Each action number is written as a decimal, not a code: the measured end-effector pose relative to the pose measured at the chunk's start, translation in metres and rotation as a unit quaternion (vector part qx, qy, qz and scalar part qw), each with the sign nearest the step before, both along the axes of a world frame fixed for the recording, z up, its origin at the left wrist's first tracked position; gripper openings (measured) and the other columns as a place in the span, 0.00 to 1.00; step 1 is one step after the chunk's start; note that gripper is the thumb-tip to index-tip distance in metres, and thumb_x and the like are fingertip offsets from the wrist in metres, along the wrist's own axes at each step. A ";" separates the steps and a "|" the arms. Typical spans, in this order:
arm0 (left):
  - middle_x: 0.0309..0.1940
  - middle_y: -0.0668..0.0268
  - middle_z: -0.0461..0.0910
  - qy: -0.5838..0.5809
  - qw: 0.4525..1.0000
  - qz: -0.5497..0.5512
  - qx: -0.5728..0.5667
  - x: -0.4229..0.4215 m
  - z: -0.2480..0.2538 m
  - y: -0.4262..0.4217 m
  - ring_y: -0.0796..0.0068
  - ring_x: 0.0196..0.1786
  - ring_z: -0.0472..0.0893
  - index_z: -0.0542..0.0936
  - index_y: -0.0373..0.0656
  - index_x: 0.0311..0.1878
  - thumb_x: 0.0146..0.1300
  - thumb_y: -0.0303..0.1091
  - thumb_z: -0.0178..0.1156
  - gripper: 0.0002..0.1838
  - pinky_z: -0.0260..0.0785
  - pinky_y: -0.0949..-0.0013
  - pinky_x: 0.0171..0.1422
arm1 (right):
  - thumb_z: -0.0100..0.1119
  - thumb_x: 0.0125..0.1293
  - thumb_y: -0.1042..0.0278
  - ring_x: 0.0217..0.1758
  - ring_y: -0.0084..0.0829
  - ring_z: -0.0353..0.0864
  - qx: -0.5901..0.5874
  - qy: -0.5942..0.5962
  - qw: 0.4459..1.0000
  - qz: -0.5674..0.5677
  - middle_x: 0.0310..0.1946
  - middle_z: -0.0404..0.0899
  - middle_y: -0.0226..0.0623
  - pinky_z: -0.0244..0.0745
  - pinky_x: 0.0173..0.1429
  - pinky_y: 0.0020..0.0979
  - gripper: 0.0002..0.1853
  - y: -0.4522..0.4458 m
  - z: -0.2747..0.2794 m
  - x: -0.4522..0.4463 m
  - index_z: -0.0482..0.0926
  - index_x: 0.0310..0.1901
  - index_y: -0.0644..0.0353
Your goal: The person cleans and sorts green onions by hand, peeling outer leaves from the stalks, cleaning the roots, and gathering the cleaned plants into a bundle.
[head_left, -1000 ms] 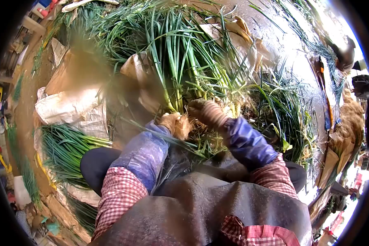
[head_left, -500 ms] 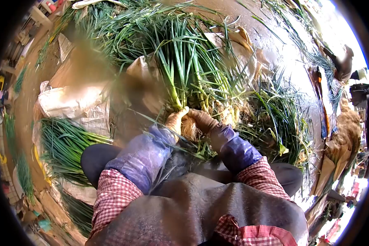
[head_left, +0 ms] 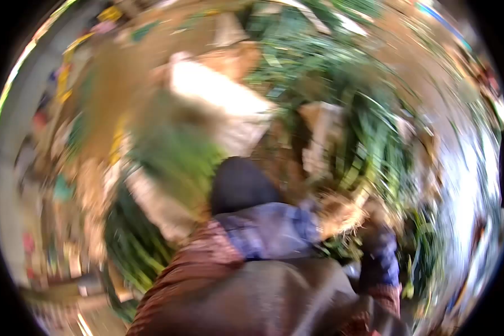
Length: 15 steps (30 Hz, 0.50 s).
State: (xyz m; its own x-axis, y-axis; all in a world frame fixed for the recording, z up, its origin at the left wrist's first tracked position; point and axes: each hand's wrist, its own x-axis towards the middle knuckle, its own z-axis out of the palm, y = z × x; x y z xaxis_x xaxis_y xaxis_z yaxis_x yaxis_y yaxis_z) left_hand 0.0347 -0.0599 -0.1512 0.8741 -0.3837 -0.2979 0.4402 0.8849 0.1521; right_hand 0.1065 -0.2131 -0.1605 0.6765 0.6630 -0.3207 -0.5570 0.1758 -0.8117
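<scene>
Motion smears the whole head view. My left hand [head_left: 339, 217], in a tan glove below a blue-purple sleeve cover, is closed around the root end of some green onions [head_left: 363, 168]. Close against it on the right is my right hand [head_left: 378, 215], in a browner glove, its blurred fingers closed at the same pale stalk bases. The green leaves fan upward, away from me. Pale stringy roots show around both gloves, and how many stalks they hold is hidden.
Another pile of green onions [head_left: 176, 162] lies left of my dark knee [head_left: 242, 185], beside a pale sack [head_left: 213, 98]. More leaves [head_left: 313, 56] heap up beyond my hands. Wet, shiny floor [head_left: 453, 173] runs along the right, and a dark apron [head_left: 269, 297] covers my lap.
The view has swung left and turned, so my hands and the onions now appear farther right and lower. Both hands stay together at the stalk bases. The picture has become blurred.
</scene>
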 end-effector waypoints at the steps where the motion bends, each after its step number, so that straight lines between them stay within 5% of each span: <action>1: 0.29 0.62 0.76 -0.002 0.998 0.057 0.022 -0.008 0.044 0.027 0.69 0.27 0.76 0.75 0.35 0.41 0.55 0.27 0.61 0.11 0.72 0.71 0.28 | 0.51 0.48 0.80 0.49 0.40 0.78 0.026 -0.002 0.999 -0.018 0.49 0.76 0.48 0.75 0.54 0.40 0.27 -0.001 -0.005 0.004 0.70 0.55 0.71; 2: 0.28 0.59 0.77 -0.006 0.987 0.052 0.149 -0.023 0.108 0.039 0.70 0.27 0.77 0.76 0.37 0.41 0.59 0.28 0.57 0.08 0.73 0.69 0.28 | 0.52 0.50 0.74 0.49 0.41 0.78 0.098 0.028 0.993 -0.055 0.50 0.76 0.46 0.75 0.53 0.39 0.28 0.039 0.055 -0.015 0.69 0.56 0.72; 4: 0.27 0.57 0.77 0.006 0.961 0.051 0.273 -0.037 0.137 0.053 0.71 0.27 0.78 0.77 0.39 0.40 0.62 0.29 0.53 0.06 0.74 0.66 0.29 | 0.56 0.52 0.66 0.47 0.41 0.79 0.163 0.087 0.981 -0.058 0.45 0.79 0.46 0.74 0.56 0.36 0.27 0.041 0.055 -0.014 0.71 0.55 0.65; 5: 0.33 0.56 0.76 0.092 0.990 0.066 0.084 -0.040 0.129 0.049 0.68 0.33 0.78 0.76 0.37 0.44 0.62 0.25 0.51 0.09 0.73 0.67 0.35 | 0.56 0.58 0.63 0.44 0.38 0.79 0.102 -0.056 0.988 -0.098 0.43 0.80 0.42 0.76 0.52 0.38 0.21 -0.009 -0.043 0.031 0.74 0.52 0.63; 7: 0.45 0.53 0.75 0.229 0.922 0.075 -0.304 -0.033 0.095 0.025 0.64 0.43 0.77 0.73 0.33 0.51 0.60 0.18 0.48 0.15 0.72 0.67 0.48 | 0.56 0.63 0.57 0.39 0.32 0.80 0.053 0.109 0.972 -0.203 0.40 0.81 0.38 0.80 0.44 0.34 0.19 0.065 0.074 -0.009 0.75 0.50 0.61; 8: 0.51 0.52 0.75 0.282 0.825 0.069 -0.484 -0.029 0.074 0.013 0.61 0.49 0.77 0.72 0.31 0.54 0.59 0.15 0.46 0.19 0.72 0.67 0.54 | 0.55 0.65 0.53 0.36 0.27 0.80 0.036 0.098 0.971 -0.216 0.38 0.81 0.35 0.80 0.37 0.26 0.20 0.062 0.066 -0.004 0.75 0.50 0.60; 9: 0.52 0.60 0.75 0.387 0.720 -0.026 -0.575 -0.020 0.034 0.008 0.74 0.54 0.74 0.73 0.33 0.54 0.68 0.22 0.45 0.14 0.66 0.77 0.60 | 0.52 0.68 0.56 0.34 0.25 0.80 0.035 0.033 0.977 -0.208 0.38 0.81 0.33 0.79 0.36 0.18 0.17 0.058 0.061 0.003 0.75 0.49 0.61; 11: 0.53 0.59 0.74 0.257 0.819 -0.046 -0.510 -0.025 0.028 0.014 0.74 0.55 0.73 0.72 0.34 0.55 0.67 0.22 0.47 0.15 0.66 0.76 0.61 | 0.49 0.69 0.58 0.35 0.26 0.80 0.086 0.034 0.974 -0.208 0.38 0.80 0.35 0.79 0.36 0.18 0.16 0.056 0.057 0.008 0.75 0.51 0.61; 12: 0.54 0.58 0.73 0.213 0.845 -0.051 -0.487 -0.027 0.025 0.017 0.75 0.56 0.73 0.72 0.35 0.56 0.67 0.22 0.47 0.15 0.67 0.75 0.61 | 0.47 0.70 0.56 0.39 0.29 0.80 0.076 0.050 0.971 -0.219 0.40 0.80 0.36 0.79 0.42 0.27 0.18 0.056 0.056 0.011 0.75 0.51 0.60; 13: 0.53 0.59 0.73 0.373 0.517 -0.120 -0.761 -0.030 0.021 0.022 0.74 0.52 0.75 0.71 0.38 0.57 0.66 0.23 0.49 0.16 0.69 0.74 0.57 | 0.44 0.71 0.53 0.42 0.33 0.80 0.064 0.065 0.968 -0.234 0.42 0.80 0.36 0.80 0.48 0.35 0.20 0.052 0.056 0.011 0.75 0.52 0.58; 14: 0.53 0.60 0.73 0.460 0.075 -0.167 -0.869 -0.037 0.022 0.026 0.74 0.48 0.77 0.71 0.41 0.58 0.66 0.25 0.50 0.16 0.71 0.73 0.53 | 0.43 0.70 0.50 0.44 0.35 0.79 0.070 0.084 0.970 -0.218 0.43 0.80 0.36 0.77 0.51 0.39 0.22 0.059 0.065 0.001 0.74 0.53 0.58; 15: 0.49 0.61 0.75 0.461 -0.265 -0.105 -0.840 -0.044 0.037 0.031 0.74 0.43 0.78 0.72 0.43 0.57 0.66 0.27 0.51 0.16 0.72 0.72 0.48 | 0.42 0.69 0.47 0.47 0.37 0.79 0.073 0.102 0.970 -0.210 0.44 0.79 0.37 0.75 0.54 0.42 0.24 0.061 0.076 -0.006 0.74 0.54 0.58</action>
State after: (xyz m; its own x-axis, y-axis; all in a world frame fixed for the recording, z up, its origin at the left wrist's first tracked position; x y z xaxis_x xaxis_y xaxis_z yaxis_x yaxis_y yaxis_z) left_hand -0.0096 -0.0285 -0.1137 0.8226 -0.2993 0.4835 -0.5010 -0.7837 0.3672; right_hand 0.1002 -0.1523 -0.0841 0.8287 0.3914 -0.4000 -0.5582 0.5259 -0.6418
